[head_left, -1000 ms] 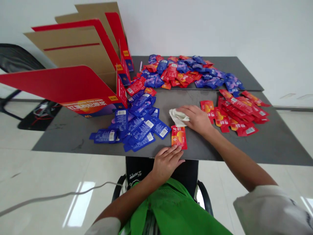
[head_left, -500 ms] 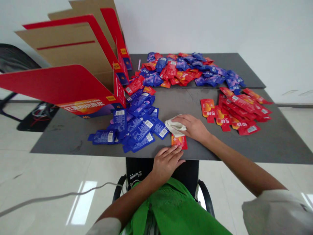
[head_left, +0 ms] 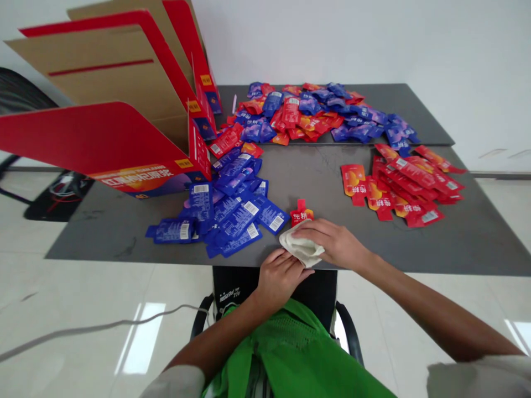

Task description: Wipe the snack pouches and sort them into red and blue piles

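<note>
A folded white cloth (head_left: 302,246) is gripped in my right hand (head_left: 338,242), which presses it down over a red sachet (head_left: 301,213) at the table's front edge. Only the sachet's spout end and upper part show beyond the cloth; the rest is covered. My left hand (head_left: 280,279) lies at the near edge with fingers stretched out flat, fingertips reaching the cloth at the sachet's hidden lower end. Just to the left is a heap of blue sachets (head_left: 236,213), mostly with barcode sides up. Farther right lies a pile of red sachets (head_left: 418,182).
Tall open red cardboard boxes (head_left: 153,149) stand on the left. Across the back, on a second tabletop, lies a mixed heap of red and blue sachets (head_left: 307,113). A pale pen-like stick (head_left: 234,104) is beside it. A cable (head_left: 103,326) runs across the floor.
My right hand has drawn the cloth toward me along the red sachet, baring its spout end and covering its lower part. My left hand has stayed nearly in place.
</note>
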A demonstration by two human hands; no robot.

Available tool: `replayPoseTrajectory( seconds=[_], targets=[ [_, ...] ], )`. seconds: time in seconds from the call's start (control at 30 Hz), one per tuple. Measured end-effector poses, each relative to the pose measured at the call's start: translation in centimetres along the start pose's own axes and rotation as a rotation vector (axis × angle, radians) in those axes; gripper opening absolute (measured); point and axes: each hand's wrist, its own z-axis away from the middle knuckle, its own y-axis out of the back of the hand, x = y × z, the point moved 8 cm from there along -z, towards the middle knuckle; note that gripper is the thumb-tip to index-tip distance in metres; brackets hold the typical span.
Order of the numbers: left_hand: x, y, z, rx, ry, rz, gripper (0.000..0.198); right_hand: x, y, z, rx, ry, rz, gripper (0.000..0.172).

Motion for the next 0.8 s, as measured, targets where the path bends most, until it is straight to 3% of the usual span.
replayPoseTrajectory(
  seconds=[0.17,0.27,0.33,0.43,0.53,0.6,0.7,0.8],
  targets=[
    [0.1,0.0,0.1,0.019,-0.025,0.010,0.022,7.0,0.3,-3.5,0.039,-0.098,0.121,0.042],
    [-0.1,-0.4,0.3,-0.010,-0.005,0.001,0.022,8.9,2.0,-5.1,0.075,-0.139,0.214,0.041],
    [-0.2,-0.5,0.4,-0.019,0.005,0.002,0.022,7.9,3.9,-4.7,0.187,-0.141,0.211,0.045],
    [-0.1,-0.5,0.3,-0.019,0.004,0.005,0.022,3.9,5.5,-2.4,0.284,-0.100,0.126,0.054],
    [-0.2,-0.3,0.2,-0.030,0.012,0.003,0.013,-0.1,3.8,0.0,0.121,-0.046,0.060,0.056],
    [-0.1,-0.2,0.0,-0.042,0.015,0.004,0.018,-1.4,1.9,1.2,0.015,-0.031,0.023,0.055],
    [0.0,0.0,-0.2,-0.044,0.001,0.021,0.016,-0.4,0.2,1.5,0.003,-0.052,0.000,0.053],
    [0.2,0.1,-0.2,-0.027,-0.012,0.026,0.018,2.9,-0.1,0.0,0.043,-0.082,0.034,0.049]
  ],
)
